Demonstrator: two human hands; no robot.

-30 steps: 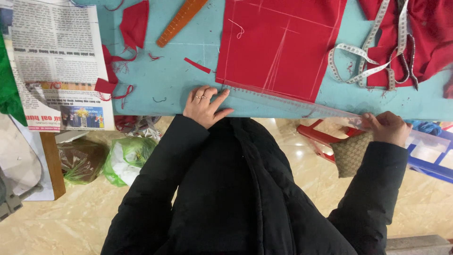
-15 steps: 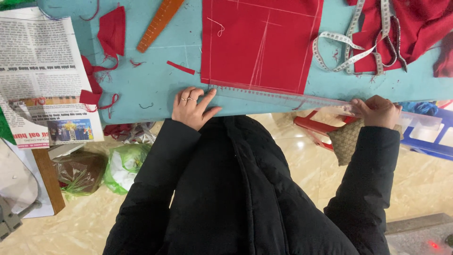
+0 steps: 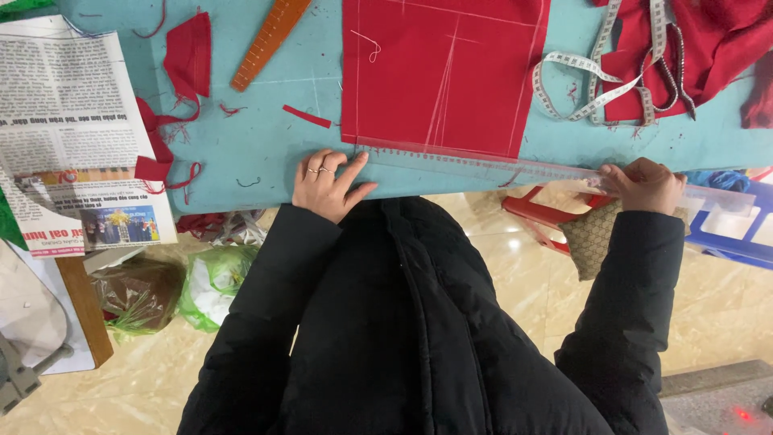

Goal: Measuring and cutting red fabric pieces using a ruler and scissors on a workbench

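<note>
Glossy beige tiled floor point(image 3: 515, 266) catching light — red stool point(image 3: 539, 213) and blue crate point(image 3: 737, 242) beneath teal-topped table point(image 3: 241, 121).

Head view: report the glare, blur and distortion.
Head view: lamp glare on the glossy floor tiles; clear ruler hard to make out against the table; left hand and right hand sharp; wide-angle bending at the edges; red fabric evenly lit.

A printed newspaper point(image 3: 72, 129) lies at the left of my turquoise cutting table point(image 3: 233, 137), beside loose red fabric scraps point(image 3: 181, 80) and an orange wooden ruler point(image 3: 270, 32) set at a slant. A white measuring tape point(image 3: 588, 84) curls over bunched red cloth point(image 3: 708, 40) at the far right. Below, green plastic bags point(image 3: 213, 282) rest on my glossy beige tiled floor point(image 3: 523, 266), near a red plastic stool point(image 3: 543, 213).
</note>
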